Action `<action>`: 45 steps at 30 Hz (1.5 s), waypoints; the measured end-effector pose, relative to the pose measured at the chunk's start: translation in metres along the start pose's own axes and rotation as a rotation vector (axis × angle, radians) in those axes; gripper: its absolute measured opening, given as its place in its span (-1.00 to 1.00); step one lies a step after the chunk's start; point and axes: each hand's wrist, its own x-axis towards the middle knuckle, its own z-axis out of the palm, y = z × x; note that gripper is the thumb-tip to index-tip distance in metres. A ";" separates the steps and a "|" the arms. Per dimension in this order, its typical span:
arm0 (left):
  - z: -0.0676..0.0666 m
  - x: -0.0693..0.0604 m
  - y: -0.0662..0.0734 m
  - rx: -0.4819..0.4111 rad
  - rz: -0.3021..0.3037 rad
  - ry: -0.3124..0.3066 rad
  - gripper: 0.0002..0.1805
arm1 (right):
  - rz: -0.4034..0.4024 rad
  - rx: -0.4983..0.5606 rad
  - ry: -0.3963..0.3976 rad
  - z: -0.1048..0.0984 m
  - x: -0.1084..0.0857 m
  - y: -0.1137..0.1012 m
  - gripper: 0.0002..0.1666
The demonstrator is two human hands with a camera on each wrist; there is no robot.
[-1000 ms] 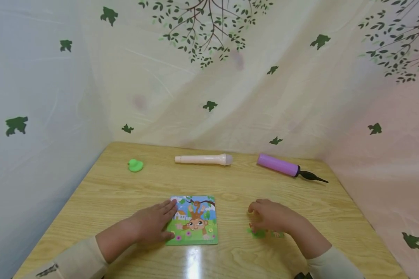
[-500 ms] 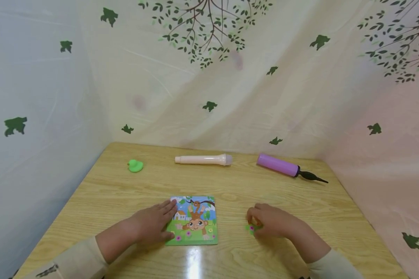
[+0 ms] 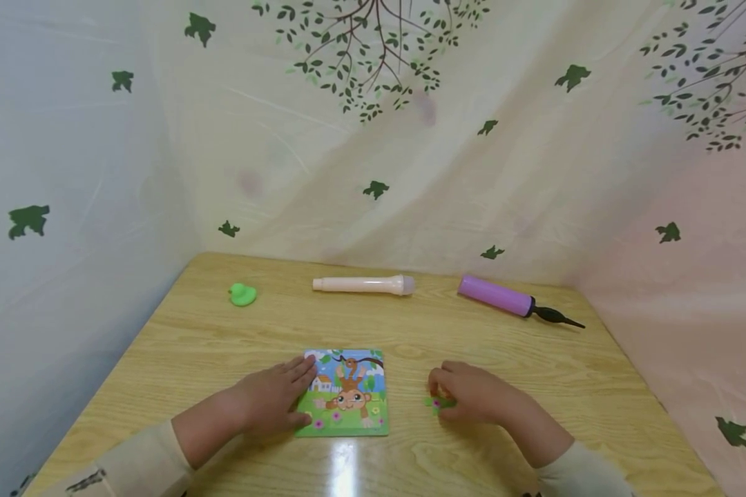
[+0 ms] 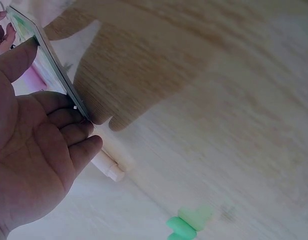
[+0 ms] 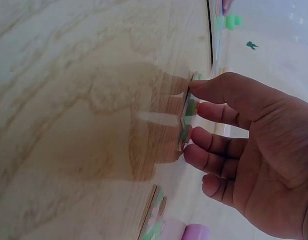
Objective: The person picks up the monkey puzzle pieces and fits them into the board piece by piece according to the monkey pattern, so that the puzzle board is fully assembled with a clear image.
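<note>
In the head view a square monkey jigsaw puzzle (image 3: 351,400) lies flat at the middle of the table. My left hand (image 3: 273,397) rests along its left edge, fingers stretched out and thumb near the lower corner. In the left wrist view the fingertips (image 4: 81,127) touch the rim of the puzzle board (image 4: 48,55). To the right, my right hand (image 3: 472,393) pinches a green puzzle piece (image 3: 437,404) with a pink flower. The right wrist view has this piece (image 5: 189,115) between thumb and fingers, close to the tabletop. Another piece (image 5: 154,215) lies farther off there.
Along the back of the wooden table (image 3: 286,324) lie a green toy duck (image 3: 243,295), a pale pink toy microphone (image 3: 363,284) and a purple balloon pump (image 3: 497,295) with a black nozzle. A leaf-printed cloth (image 3: 273,152) hangs behind and at both sides.
My right hand has closed on the flowered puzzle piece and moved slightly left with it. My left hand has stayed at the puzzle's edge.
</note>
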 end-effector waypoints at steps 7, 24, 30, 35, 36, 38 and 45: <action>-0.001 0.000 0.001 0.001 -0.001 -0.005 -0.08 | -0.037 -0.027 0.065 0.003 0.011 -0.005 -0.63; -0.001 0.000 0.004 -0.016 -0.016 -0.021 -0.08 | -0.163 -0.050 0.121 0.001 0.049 -0.059 -0.61; -0.001 -0.001 0.003 -0.032 -0.012 -0.003 -0.08 | -0.255 -0.126 0.125 0.005 0.064 -0.083 -0.57; -0.001 -0.001 0.002 -0.035 -0.010 0.002 -0.08 | -0.325 -0.172 0.136 0.013 0.076 -0.094 -0.63; -0.001 -0.001 0.002 -0.035 -0.010 0.003 -0.08 | -0.334 -0.174 0.139 0.015 0.078 -0.095 -0.65; -0.001 -0.001 0.002 -0.031 -0.008 0.003 -0.08 | -0.342 -0.182 0.139 0.018 0.082 -0.098 -0.67; -0.001 0.000 0.002 -0.029 0.001 0.019 -0.09 | -0.329 -0.231 0.137 0.022 0.088 -0.107 -0.70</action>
